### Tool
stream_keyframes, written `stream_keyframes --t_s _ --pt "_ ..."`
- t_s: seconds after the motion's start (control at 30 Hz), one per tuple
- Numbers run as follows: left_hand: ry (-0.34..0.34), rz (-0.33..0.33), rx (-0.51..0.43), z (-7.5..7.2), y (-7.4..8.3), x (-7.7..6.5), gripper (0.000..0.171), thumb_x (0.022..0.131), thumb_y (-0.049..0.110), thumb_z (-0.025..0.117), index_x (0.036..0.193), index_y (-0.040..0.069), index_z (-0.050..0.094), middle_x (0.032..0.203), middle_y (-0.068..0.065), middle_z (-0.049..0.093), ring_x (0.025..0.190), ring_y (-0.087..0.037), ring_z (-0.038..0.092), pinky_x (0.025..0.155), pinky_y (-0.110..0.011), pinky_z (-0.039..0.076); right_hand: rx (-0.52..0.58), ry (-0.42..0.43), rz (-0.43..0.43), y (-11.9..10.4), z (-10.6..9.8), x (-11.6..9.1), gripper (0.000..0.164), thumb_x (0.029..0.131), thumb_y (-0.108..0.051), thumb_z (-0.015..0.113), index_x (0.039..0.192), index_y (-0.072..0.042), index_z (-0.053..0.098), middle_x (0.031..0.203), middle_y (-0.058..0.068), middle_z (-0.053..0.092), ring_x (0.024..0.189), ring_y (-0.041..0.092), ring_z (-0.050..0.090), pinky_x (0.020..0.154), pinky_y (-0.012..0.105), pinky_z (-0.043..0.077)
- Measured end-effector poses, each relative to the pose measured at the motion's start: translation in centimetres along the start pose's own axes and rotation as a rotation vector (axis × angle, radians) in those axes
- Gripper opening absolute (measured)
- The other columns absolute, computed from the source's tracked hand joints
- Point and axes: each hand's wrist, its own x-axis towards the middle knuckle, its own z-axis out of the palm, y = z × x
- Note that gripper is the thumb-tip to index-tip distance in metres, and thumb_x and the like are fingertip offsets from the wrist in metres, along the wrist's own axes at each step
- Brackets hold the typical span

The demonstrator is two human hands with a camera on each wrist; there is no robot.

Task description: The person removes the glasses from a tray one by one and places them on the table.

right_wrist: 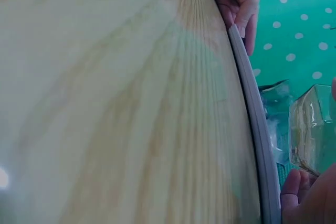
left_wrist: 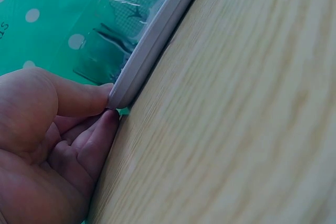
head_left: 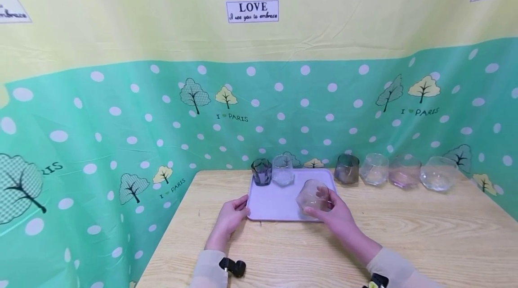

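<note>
Pale sleeves (head_left: 209, 270): above wood-grain desk (head_left: 291, 256)
Left grip (head_left: 230, 218): pinching lavender tray (head_left: 271, 202)
Right grip (head_left: 339, 217): holding faceted glass (head_left: 309, 194)
Backdrop fabric (head_left: 269, 99): yellow over polka-dotted green

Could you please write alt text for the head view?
A person's right hand holds a faceted glass at the right of a pale tray while the left hand pinches the tray's near left corner. A dark glass and a clear glass stand toward the tray's back left; four more glasses line the wooden table to the right.

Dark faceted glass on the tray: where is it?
In the head view, the dark faceted glass stands back left on the lilac tray, left of a clear glass.
</note>
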Motion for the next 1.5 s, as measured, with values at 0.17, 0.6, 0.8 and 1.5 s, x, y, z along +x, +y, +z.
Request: stream_keyframes --t_s 0.17,0.6,0.8,1.5 --pt "0.003 -0.013 0.015 0.1 0.1 0.0 0.053 0.097 -0.003 0.069 0.148 -0.008 0.057 0.147 -0.027 0.060 0.141 -0.041 0.055 0.115 -0.046 0.049 -0.002 -0.017 0.022 0.1 -1.9 -0.4 0.093 0.088 -0.036 0.091 0.161 -0.007 0.041 0.163 0.019 0.045 0.149 0.040 0.042 0.125 0.055 0.035" --pt "-0.003 -0.018 0.023 0.0 -0.1 0.0 0.053 0.097 -0.003 0.068 0.148 -0.007 0.057 0.148 -0.026 0.060 0.141 -0.040 0.055 0.116 -0.047 0.047 0.051 0.002 0.075 1.6 -5.9 -1.5 0.091 0.091 -0.032 0.088 0.164 -0.011 0.037 0.160 0.016 0.045 0.140 0.028 0.049 0.098 0.020 0.053" --pt "0.003 -0.011 0.025 0.0 0.4 -0.1 0.053 0.097 -0.003 0.069 0.148 -0.008 0.057 0.147 -0.027 0.060 0.141 -0.041 0.055 0.117 -0.048 0.046 0.091 0.014 0.095 2.2 -7.5 -2.0 0.091 0.093 -0.023 0.086 0.165 -0.007 0.033 0.157 0.022 0.045 0.113 0.004 0.059 0.091 0.027 0.062" --pt "0.006 -0.008 0.029 0.0 0.4 -0.4 0.054 0.096 -0.004 0.069 0.148 -0.009 0.057 0.146 -0.027 0.060 0.141 -0.041 0.055 0.118 -0.050 0.045 -0.132 0.027 0.095 2.9 -10.8 -1.2 0.098 0.092 -0.036 0.087 0.166 -0.004 0.031 0.162 0.021 0.043 0.140 0.033 0.045 0.089 0.011 0.044"
